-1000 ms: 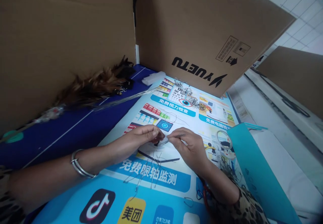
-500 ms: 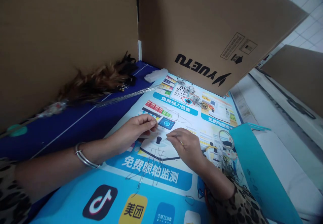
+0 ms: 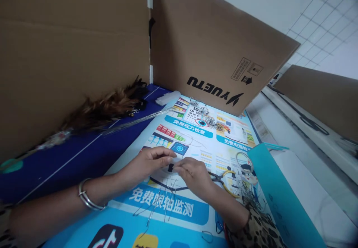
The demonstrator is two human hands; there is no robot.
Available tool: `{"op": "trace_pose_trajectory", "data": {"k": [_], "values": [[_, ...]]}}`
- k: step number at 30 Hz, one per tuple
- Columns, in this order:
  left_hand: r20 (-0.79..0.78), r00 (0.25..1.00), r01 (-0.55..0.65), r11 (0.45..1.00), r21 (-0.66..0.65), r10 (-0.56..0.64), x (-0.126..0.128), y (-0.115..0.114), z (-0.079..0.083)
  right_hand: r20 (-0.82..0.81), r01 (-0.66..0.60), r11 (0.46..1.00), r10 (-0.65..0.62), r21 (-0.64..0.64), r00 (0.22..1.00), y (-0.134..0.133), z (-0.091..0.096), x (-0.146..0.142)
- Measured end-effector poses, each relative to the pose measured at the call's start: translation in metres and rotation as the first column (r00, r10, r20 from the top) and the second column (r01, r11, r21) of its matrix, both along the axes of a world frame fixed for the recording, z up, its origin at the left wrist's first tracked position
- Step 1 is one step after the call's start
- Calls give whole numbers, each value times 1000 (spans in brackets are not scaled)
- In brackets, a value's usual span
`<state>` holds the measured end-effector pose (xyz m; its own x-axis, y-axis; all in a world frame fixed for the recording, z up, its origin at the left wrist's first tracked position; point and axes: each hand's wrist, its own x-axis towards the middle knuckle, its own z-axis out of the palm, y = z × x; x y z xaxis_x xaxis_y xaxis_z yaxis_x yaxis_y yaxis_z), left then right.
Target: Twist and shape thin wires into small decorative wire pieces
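Observation:
My left hand (image 3: 155, 163) is closed in a pinch, thumb against fingers; anything between them is too small to make out. Close by, the fingertips of my right hand (image 3: 194, 177) are also pinched, almost meeting the left ones. A thin wire showed at the right fingertips a moment earlier; it is hardly visible now. Below both hands, several short bent wires (image 3: 151, 212) lie spread on the printed sheet (image 3: 120, 207). To the right of my right hand lie yellow-handled pliers (image 3: 223, 181), partly behind the wrist.
A wire coil (image 3: 244, 162) and tangled wire (image 3: 250, 195) lie beside a teal box (image 3: 285, 195). Long straight wires (image 3: 140, 119) and a brown feather piece (image 3: 103, 108) are at the left. Small wire pieces (image 3: 208, 117) sit by the cardboard wall (image 3: 212, 50).
My hands have come together, the right moving left so its fingertips nearly touch the left ones. The pliers show more fully. The camera view has tilted up.

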<state>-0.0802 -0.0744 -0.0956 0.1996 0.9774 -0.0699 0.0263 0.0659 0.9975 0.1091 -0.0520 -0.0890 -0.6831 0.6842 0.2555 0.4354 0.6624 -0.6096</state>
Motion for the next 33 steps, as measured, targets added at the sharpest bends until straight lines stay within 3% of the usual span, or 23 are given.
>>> {"op": "trace_pose_trajectory", "data": {"k": [4,7,10,13,16,18,21,24,27,33], "values": [[12,997,69,992,108,-70,4,-5,2,22,-18,988,22,-153,1000,-5,1,-1],[51,993,101,989,106,-107,5,-9,3,3,-39,942,42,-333,999,-9,0,-2],[147,978,145,989,17,-146,5,-11,5,-72,-114,813,88,-572,993,-12,4,-4],[257,940,241,969,-43,-223,4,-12,4,-149,-193,673,124,-714,981,-15,11,-5],[350,901,299,951,-77,-255,3,-12,1,-211,-258,591,148,-765,966,-16,16,-5],[385,892,296,950,-102,-236,3,-12,1,-218,-267,569,155,-778,964,-17,16,-5],[391,894,290,947,-137,-217,3,-13,4,-189,-238,580,144,-779,971,-17,14,-4],[380,903,267,954,-135,-199,2,-16,12,-169,-222,645,144,-731,975,-17,12,-5],[378,920,153,983,-104,-103,1,-21,21,-113,-202,743,169,-639,979,-19,16,-7],[331,940,-79,997,-9,78,0,-35,31,-1,-129,852,149,-507,989,-32,32,-8]]}}
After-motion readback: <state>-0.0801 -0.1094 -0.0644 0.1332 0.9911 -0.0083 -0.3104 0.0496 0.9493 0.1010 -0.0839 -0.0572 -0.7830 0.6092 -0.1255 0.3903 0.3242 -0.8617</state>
